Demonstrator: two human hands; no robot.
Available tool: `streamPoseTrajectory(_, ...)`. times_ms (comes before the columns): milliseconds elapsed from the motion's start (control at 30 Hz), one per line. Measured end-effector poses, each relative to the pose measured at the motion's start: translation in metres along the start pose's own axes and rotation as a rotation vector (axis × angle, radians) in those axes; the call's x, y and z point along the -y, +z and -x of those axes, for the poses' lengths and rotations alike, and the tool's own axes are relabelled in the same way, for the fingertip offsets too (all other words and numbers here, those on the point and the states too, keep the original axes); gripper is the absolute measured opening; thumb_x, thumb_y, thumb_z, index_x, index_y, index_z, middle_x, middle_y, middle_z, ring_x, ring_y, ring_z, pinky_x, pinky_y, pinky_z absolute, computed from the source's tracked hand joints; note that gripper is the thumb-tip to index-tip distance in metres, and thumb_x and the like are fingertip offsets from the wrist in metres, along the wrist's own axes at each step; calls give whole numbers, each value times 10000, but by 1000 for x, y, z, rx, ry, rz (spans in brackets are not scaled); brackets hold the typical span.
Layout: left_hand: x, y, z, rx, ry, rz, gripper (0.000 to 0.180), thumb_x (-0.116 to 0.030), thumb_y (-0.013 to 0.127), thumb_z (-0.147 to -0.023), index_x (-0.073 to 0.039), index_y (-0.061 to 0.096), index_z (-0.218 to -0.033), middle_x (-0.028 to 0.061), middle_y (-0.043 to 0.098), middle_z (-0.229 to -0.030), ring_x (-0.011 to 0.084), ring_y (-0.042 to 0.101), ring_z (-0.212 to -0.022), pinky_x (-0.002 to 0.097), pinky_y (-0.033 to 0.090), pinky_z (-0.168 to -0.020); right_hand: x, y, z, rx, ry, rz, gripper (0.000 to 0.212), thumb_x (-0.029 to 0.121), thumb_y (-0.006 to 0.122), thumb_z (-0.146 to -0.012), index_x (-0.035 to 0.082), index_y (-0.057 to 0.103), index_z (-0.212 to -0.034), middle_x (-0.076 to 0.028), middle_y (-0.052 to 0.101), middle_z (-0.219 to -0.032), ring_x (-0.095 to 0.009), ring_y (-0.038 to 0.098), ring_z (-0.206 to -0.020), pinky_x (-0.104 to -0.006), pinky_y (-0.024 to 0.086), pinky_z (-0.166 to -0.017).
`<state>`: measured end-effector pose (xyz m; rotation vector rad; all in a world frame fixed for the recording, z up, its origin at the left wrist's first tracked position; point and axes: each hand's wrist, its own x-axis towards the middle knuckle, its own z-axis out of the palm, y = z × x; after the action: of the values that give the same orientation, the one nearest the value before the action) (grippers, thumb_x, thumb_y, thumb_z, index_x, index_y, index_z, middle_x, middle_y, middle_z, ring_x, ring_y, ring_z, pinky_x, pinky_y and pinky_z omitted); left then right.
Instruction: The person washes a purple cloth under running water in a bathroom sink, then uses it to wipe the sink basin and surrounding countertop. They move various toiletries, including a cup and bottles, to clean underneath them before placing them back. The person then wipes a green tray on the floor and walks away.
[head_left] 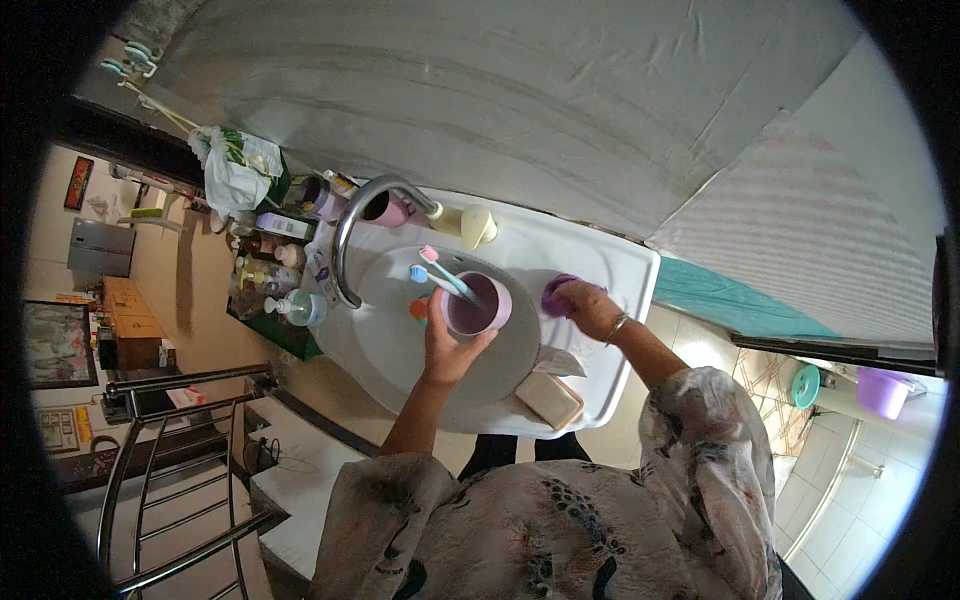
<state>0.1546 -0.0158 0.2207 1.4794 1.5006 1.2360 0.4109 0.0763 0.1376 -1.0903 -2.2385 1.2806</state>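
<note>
Over the white basin point(385, 365), my left hand point(447, 352) is wrapped round a pinkish-mauve cup point(492, 318) with its mouth turned up toward me. Two toothbrushes lean out of the cup, one with a pink head point(430, 255) and one with a blue head point(418, 273). At the right of the basin, on the white counter, my right hand point(590, 308) has its fingers closed on a small round purple object point(555, 293); the hand covers part of it, so its kind is unclear. Something orange point(418, 308) shows beside my left fingers.
A curved metal faucet point(345, 235) arches over the basin's left side. Behind it stand a dark pink cup point(388, 209) and a cream faucet handle point(478, 228). Several bottles, one a pump bottle point(297, 307), crowd the left. A tan rectangular case point(550, 401) lies at the front right.
</note>
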Motion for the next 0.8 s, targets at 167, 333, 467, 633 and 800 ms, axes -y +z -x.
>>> streamPoseTrajectory(167,11,0,-3,9,-6,-55,913,-101,807,-643,-26,231,-1347,169,449,-1236,271,487,-1126,388,411,-943,4,-29,3,-317,191,-989,463,41,509,-860,30,415,-1313,-85,578,-1125,-151,547,-1006,-284,448,-880)
streamPoseTrajectory(333,2,-4,-3,-17,22,-150,908,-117,813,-635,-23,246,-1339,175,440,-1231,274,483,-1123,387,415,-935,-19,-29,10,-662,45,284,552,78,595,-731,84,470,-1269,-227,504,-1234,-385,505,-1114,-430,426,-942)
streamPoseTrajectory(467,-2,-9,-1,-24,-7,-129,901,-99,811,-632,-22,254,-1335,179,418,-1241,275,468,-1141,389,406,-946,9,-12,-8,-231,78,582,512,274,657,-749,216,536,-1242,-125,325,-1421,-350,325,-1275,-528,285,-1030)
streamPoseTrajectory(633,3,-24,11,-29,17,38,906,-63,781,-636,-38,242,-1364,157,413,-1270,275,442,-1182,403,386,-984,-30,36,-41,-182,-41,625,457,282,651,-746,229,570,-1192,-68,427,-1343,-331,404,-1205,-504,348,-978)
streamPoseTrajectory(800,-12,-34,22,6,-80,-108,882,-217,777,-690,-37,241,-1366,180,392,-1314,299,431,-1204,426,380,-1003,2,49,-105,-162,-438,497,358,146,598,-748,216,622,-1098,-39,531,-1236,-273,482,-1132,-459,388,-948)
